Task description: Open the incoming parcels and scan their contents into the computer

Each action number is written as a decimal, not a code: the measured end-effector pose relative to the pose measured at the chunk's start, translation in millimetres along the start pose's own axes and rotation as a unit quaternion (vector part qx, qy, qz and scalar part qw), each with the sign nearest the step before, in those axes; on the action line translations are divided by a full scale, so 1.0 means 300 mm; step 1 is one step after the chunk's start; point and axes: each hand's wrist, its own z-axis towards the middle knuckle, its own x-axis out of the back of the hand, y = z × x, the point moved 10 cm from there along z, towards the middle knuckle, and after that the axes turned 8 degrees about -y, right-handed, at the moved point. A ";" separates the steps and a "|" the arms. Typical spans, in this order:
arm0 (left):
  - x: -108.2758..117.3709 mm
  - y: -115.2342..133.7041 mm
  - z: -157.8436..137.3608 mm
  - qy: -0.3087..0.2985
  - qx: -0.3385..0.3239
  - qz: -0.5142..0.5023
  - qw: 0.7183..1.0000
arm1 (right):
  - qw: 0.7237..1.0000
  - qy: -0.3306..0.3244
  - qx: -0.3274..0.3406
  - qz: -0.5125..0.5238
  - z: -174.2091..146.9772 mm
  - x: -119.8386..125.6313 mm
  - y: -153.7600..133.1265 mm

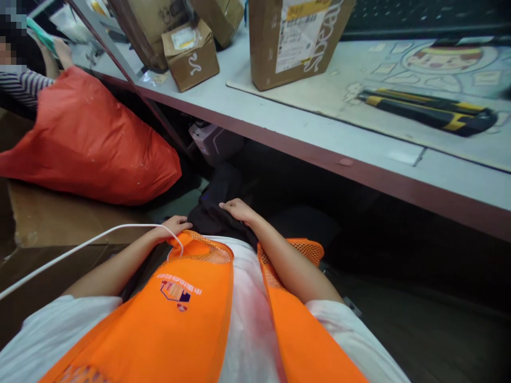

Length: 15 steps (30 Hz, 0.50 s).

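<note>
My left hand [175,226] rests at the side of my lap, beside the hem of the orange vest [191,276]. Its fingers lie outstretched against the dark trousers [213,210], holding nothing I can make out. A white cable [120,226] passes over that wrist to the vest. My right hand [239,209] lies on the dark cloth over my thigh, thumb side up, its fingers loosely extended and partly hidden underneath. Both hands are below the table edge, apart from each other.
On the table [287,125] stand a small carton [191,64], a tall labelled carton [267,48] and other boxes. A black-and-yellow utility knife [431,111] lies on the printed mat [339,64]. At left, a person in a striped sleeve [24,88] is behind a large red bag [99,138].
</note>
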 end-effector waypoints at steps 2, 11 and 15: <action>-0.007 -0.003 0.004 -0.024 -0.014 -0.054 0.998 | 0.999 0.016 0.001 0.045 0.006 -0.007 0.022; -0.086 0.154 0.108 -0.064 -0.104 -0.142 0.982 | 0.984 0.108 0.031 0.136 0.009 0.089 0.110; -0.124 0.201 0.123 -0.100 -0.105 -0.117 0.983 | 0.984 0.121 0.040 0.123 0.001 0.143 0.124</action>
